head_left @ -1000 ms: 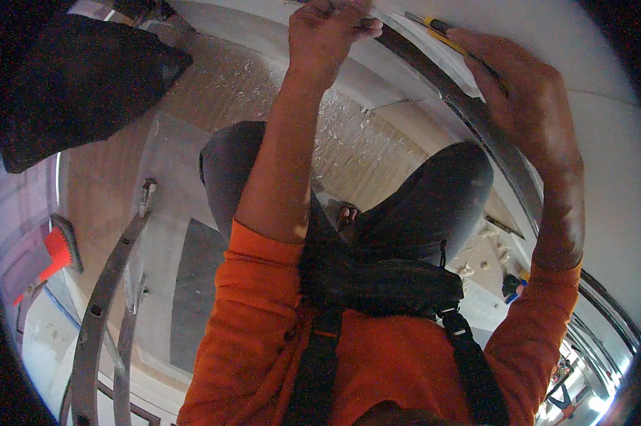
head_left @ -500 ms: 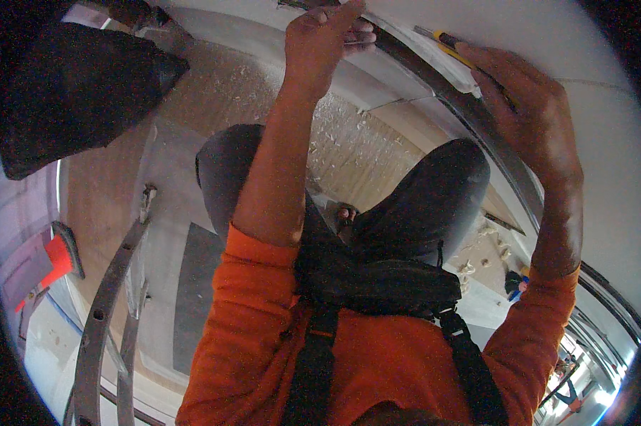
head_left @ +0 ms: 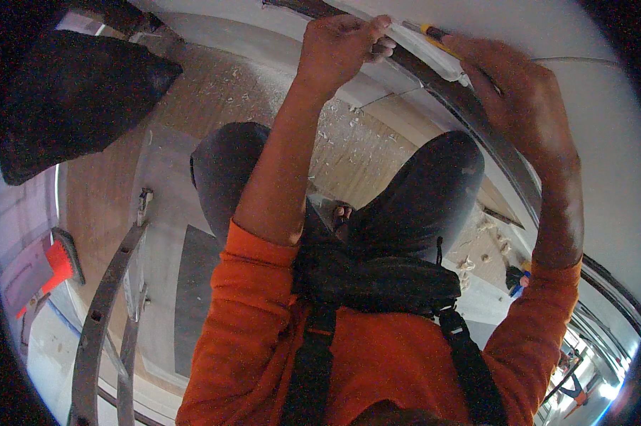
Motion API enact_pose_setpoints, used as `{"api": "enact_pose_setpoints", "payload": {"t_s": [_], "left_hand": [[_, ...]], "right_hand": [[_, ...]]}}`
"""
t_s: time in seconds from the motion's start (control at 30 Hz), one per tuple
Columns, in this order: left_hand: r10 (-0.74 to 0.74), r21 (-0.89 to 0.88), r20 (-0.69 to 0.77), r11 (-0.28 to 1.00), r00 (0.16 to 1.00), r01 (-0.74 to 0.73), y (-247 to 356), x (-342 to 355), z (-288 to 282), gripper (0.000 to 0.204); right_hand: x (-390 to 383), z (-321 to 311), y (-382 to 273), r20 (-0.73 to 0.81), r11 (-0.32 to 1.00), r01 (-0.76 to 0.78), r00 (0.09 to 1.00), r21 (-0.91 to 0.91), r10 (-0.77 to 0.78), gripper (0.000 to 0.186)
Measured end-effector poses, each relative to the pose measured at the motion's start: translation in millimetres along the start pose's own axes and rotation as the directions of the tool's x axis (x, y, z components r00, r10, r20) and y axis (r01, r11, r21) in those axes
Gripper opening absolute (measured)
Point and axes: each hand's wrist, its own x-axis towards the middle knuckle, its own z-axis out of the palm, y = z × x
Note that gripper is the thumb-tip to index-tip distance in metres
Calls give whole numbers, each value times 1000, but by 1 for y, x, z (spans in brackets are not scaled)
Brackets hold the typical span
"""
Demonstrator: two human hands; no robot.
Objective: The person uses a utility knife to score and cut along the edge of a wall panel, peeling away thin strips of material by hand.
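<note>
In my right hand (head_left: 522, 92) is a yellow and black utility knife (head_left: 444, 41), gripped with its tip pointing left toward my other hand. My left hand (head_left: 343, 53) has its thumb and fingers pinched at the near end of a thin white strip (head_left: 434, 57). That strip runs along the dark curved channel (head_left: 476, 124) on the edge of a pale panel (head_left: 583, 106). The knife tip is close above the strip; whether the blade touches it I cannot tell.
White shavings (head_left: 349, 131) litter the wooden floor between my bent knees. A black bag (head_left: 79, 99) lies at the far left. Also on the left are a metal ladder-like frame (head_left: 100, 319) and an orange-red tool (head_left: 59, 264). A black waist pouch (head_left: 377, 287) rests on my lap.
My left hand has shifted a little right and down, onto the strip's end. My right hand has moved slightly left with the knife, so the two hands are closer together.
</note>
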Motion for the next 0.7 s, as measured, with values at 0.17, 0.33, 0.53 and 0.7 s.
{"api": "enact_pose_setpoints", "payload": {"t_s": [0.17,0.33,0.53,0.7], "left_hand": [[-69,-61,-51,996,996,66,5,1,3,37],[-44,37,-54,998,998,46,6,0,2,36],[-77,10,-35,997,996,78,1,2,-1,35],[-58,-65,-40,996,998,55,6,-1,1,35]], "right_hand": [[-8,-1,3,-13,1000,7,1000,8,-7,28],[-12,-4,3,-1,1000,-13,1000,-3,13,28],[-35,-12,9,1,998,-30,1000,-57,30,30],[-47,-13,7,28,996,-83,996,-25,84,30]]}}
